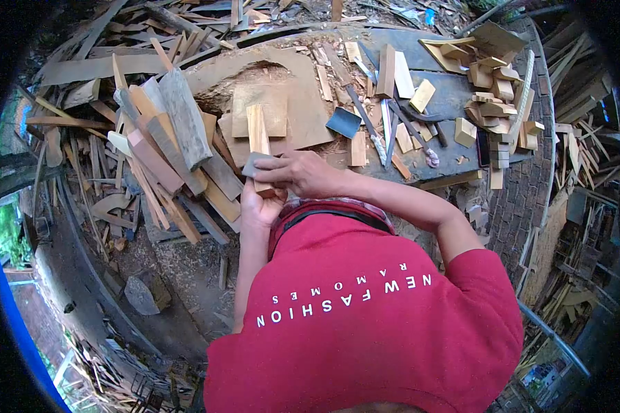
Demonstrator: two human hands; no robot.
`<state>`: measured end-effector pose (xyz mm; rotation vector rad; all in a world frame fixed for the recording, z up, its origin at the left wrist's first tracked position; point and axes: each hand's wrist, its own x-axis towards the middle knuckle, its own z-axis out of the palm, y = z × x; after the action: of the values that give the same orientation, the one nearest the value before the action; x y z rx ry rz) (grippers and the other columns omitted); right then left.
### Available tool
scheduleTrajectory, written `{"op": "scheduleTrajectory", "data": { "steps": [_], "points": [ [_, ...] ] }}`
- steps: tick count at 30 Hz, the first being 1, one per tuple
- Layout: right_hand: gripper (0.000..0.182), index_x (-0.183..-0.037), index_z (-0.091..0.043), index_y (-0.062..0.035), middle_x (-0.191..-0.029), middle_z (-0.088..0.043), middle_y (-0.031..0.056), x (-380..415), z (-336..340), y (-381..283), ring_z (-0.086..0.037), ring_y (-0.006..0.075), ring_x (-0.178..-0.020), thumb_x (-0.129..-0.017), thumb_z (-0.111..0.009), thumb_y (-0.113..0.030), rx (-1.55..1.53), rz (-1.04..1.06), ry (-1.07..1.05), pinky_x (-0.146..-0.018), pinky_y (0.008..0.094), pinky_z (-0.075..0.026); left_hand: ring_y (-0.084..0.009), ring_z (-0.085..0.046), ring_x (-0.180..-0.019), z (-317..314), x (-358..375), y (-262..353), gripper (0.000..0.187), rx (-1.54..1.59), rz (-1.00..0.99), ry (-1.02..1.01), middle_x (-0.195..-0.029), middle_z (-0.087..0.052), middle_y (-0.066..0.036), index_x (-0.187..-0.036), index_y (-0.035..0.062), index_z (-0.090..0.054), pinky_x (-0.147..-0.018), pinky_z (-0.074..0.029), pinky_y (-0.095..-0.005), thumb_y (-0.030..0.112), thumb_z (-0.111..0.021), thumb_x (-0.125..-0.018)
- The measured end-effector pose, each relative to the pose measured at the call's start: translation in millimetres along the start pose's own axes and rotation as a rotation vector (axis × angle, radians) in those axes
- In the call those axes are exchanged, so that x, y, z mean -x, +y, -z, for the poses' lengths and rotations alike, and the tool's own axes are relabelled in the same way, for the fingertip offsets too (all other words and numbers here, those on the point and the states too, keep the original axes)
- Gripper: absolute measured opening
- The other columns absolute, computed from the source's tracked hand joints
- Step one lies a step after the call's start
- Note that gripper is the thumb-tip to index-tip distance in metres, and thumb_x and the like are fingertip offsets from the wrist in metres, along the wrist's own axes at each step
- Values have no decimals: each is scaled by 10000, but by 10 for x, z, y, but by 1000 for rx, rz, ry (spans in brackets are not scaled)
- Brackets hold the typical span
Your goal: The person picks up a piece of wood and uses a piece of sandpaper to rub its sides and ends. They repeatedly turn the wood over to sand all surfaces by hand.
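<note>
In the head view, a narrow light wooden piece (257,129) points away from my body, its far end over a square board (275,103). My left hand (260,206) is closed around its near end from below. My right hand (306,173) lies across the top of the piece, fingers pressing a small grey sheet (253,164), which looks like sandpaper, onto it. The underside of the sheet is hidden. Beneath the square board is a larger worn board (310,131) with wood dust on it.
Stacked wood offcuts (186,117) lean at the left. To the right are a dark sandpaper sheet (343,122), a tool with a wrapped handle (430,157), and a hammer-like tool (437,127). Cut wooden blocks (489,103) are piled near the bench's right edge.
</note>
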<state>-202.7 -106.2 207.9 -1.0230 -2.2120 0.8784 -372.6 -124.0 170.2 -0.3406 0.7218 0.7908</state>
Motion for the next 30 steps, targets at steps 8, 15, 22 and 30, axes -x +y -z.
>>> {"op": "scheduleTrajectory", "data": {
  "steps": [8, 15, 22, 30],
  "points": [
    [552, -1176, -593, -246, -1247, -540, 22, -528, -196, 869, -627, 322, -798, -656, -568, -64, 118, -219, 98, -712, 410, -508, -177, -519, -728, 14, 17, 25, 386, 110, 83, -189, -945, -507, -111, -1108, 15, -450, -567, -485, -288, 348, -453, -913],
    [552, -1194, -585, -230, -1291, -514, 40, -364, -29, 392, -588, 283, -1022, -673, -619, -50, 24, -234, -14, -804, 360, -500, -175, -540, -706, -118, 45, 37, 377, 139, 78, -128, -915, -544, -92, -1094, 54, -484, -549, -495, -282, 384, -450, -915],
    [573, -1181, -596, -226, -1311, -496, 19, 35, 55, 25, -592, 283, -1005, -637, -661, -55, -122, -83, -54, -802, 368, -500, -176, -547, -689, -41, 6, -31, 339, 2, 0, -37, -931, -576, -71, -1085, 99, -519, -535, -482, -271, 380, -432, -918],
    [555, -1188, -584, -258, -1259, -536, 29, -567, -190, 817, -627, 302, -845, -669, -569, -59, 110, -172, 123, -706, 398, -512, -197, -542, -751, -89, 6, 0, 439, 184, 119, -64, -903, -522, -108, -1056, 13, -479, -588, -497, -282, 428, -467, -913]
  ]
}}
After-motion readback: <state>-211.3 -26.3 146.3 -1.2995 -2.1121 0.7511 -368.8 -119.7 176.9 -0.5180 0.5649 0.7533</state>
